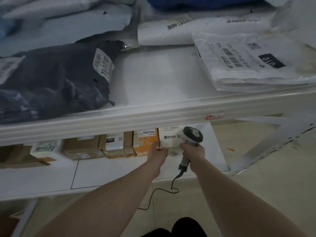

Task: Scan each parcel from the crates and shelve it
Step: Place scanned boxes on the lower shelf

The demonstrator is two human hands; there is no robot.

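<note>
On the lower shelf [119, 170], just right of the orange box [145, 142], both hands hold a white parcel [171, 139]: left hand [157, 153] grips its edge, right hand [193, 151] also grips the scanner [191, 141]. The upper shelf's rail [153, 115] hides the parcel's top.

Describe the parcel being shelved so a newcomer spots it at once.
Look under the upper shelf at the lower shelf's row of boxes. The white parcel ends that row on the right, beside the orange box; only it is soft, white and touched by both hands.
</note>
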